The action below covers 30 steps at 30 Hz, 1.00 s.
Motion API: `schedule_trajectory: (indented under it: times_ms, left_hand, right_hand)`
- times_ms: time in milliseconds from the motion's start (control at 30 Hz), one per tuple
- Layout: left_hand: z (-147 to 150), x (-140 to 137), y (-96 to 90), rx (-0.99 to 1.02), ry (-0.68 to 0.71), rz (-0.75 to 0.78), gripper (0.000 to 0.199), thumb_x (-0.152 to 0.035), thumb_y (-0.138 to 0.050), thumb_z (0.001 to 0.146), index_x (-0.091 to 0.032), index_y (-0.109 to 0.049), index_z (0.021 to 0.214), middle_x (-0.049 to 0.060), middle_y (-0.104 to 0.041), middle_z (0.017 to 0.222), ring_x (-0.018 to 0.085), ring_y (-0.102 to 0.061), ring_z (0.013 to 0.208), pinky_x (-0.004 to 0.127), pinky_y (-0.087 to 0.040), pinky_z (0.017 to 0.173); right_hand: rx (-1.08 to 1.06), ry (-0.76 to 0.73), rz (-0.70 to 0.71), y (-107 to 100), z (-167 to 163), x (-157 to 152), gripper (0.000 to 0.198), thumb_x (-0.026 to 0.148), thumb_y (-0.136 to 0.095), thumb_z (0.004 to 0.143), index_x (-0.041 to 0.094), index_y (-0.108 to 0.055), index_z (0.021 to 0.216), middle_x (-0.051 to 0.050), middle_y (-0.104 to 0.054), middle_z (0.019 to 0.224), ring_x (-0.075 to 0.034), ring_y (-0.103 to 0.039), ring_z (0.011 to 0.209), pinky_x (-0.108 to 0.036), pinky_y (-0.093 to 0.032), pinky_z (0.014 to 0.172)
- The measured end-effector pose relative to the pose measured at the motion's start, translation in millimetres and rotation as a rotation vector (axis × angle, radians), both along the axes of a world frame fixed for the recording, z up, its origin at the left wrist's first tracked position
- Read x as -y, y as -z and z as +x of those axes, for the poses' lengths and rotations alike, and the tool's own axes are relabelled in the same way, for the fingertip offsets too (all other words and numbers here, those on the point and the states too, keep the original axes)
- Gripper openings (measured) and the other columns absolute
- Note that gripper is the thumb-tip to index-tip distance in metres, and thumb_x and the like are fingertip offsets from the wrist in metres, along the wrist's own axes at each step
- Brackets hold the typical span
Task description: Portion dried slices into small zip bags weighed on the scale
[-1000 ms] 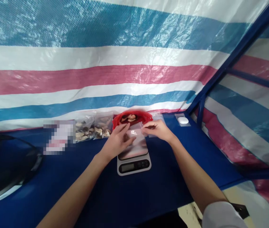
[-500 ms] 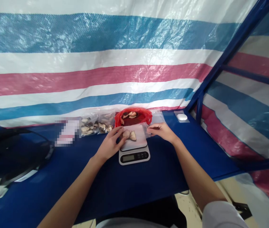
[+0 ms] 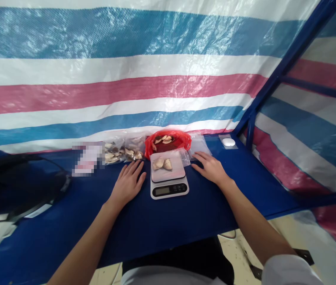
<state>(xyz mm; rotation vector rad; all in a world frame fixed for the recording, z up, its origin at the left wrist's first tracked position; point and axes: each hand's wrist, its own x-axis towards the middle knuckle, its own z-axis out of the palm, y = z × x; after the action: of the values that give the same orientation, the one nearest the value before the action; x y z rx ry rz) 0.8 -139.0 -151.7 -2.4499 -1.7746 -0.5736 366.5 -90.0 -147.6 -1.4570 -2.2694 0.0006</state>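
Observation:
A white kitchen scale (image 3: pixel 169 191) stands on the blue table between my hands. Pale, dark-edged dried slices (image 3: pixel 162 163), perhaps mushroom, lie on its platform in a clear plastic bag (image 3: pixel 185 157) whose end reaches past the right side. My left hand (image 3: pixel 129 181) rests on the table left of the scale, fingers spread and holding nothing. On the other side my right hand (image 3: pixel 210 167) lies with fingers apart, near the bag's end and a flat clear bag (image 3: pixel 199 145). Behind the scale sits a red plastic bag (image 3: pixel 187 139), open at the top, with more slices inside.
Two clear bags of slices (image 3: pixel 113 153) lie left of the red bag. A white rounded object (image 3: pixel 229 142) on clear plastic is at the back right. A black item (image 3: pixel 22 182) covers the left side. Striped sheeting (image 3: pixel 120 95) hangs behind, with a blue frame post (image 3: pixel 259 99) at right.
Both hands have let go of the bag on the scale. My left hand has moved left onto the table, my right slightly right. The bag stays on the platform; the view has shifted slightly.

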Motion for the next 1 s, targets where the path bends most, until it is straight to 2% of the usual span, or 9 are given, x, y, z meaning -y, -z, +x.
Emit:
schedule_trajectory:
  times_ms: [133,267,400,767,1000]
  left_hand:
    - [7,3,-1.8,-0.11,-0.069,-0.037,0.058,-0.047,-0.039,0.102,-0.015,-0.055,0.147,0.014,-0.047,0.158,0.035,-0.042,0.147,0.058,-0.032,0.122]
    - [9,5,-3.8,-0.146,-0.09,-0.055,0.058,-0.046,-0.041,0.101,-0.016,-0.054,0.148,0.014,-0.043,0.16,0.034,-0.039,0.149,0.056,-0.03,0.123]
    - [8,4,-2.9,-0.152,-0.089,-0.06,0.058,-0.046,-0.041,0.101,-0.016,-0.054,0.148,0.014,-0.043,0.16,0.034,-0.04,0.148,0.056,-0.031,0.122]
    - [4,2,6.1,-0.015,-0.056,0.012,0.054,-0.049,-0.047,0.098,-0.024,-0.059,0.144,0.013,-0.049,0.156,0.036,-0.044,0.145,0.06,-0.033,0.12]
    - [4,2,5.8,-0.024,-0.055,0.0,0.055,-0.049,-0.046,0.098,-0.022,-0.058,0.144,0.014,-0.048,0.157,0.036,-0.044,0.146,0.059,-0.032,0.12]
  right_hand:
    - [0.077,-0.024,-0.011,15,-1,-1,0.046,0.043,-0.047,0.103,0.022,-0.061,0.141,-0.009,-0.056,0.151,-0.03,-0.051,0.141,-0.052,-0.039,0.12]
    - [0.1,-0.028,-0.04,18,1,-1,0.049,0.043,-0.044,0.104,0.021,-0.057,0.145,-0.01,-0.051,0.155,-0.03,-0.045,0.146,-0.053,-0.034,0.123]
    - [0.104,-0.024,-0.047,18,1,0,0.049,0.043,-0.044,0.104,0.022,-0.057,0.146,-0.009,-0.05,0.156,-0.03,-0.044,0.147,-0.053,-0.034,0.123]
    - [0.052,-0.03,-0.049,19,1,0,0.048,0.044,-0.045,0.103,0.026,-0.057,0.146,-0.009,-0.052,0.155,-0.03,-0.045,0.146,-0.055,-0.034,0.122]
    - [0.062,-0.026,-0.049,17,0,1,0.048,0.044,-0.044,0.104,0.025,-0.058,0.145,-0.009,-0.052,0.155,-0.03,-0.045,0.146,-0.054,-0.034,0.122]
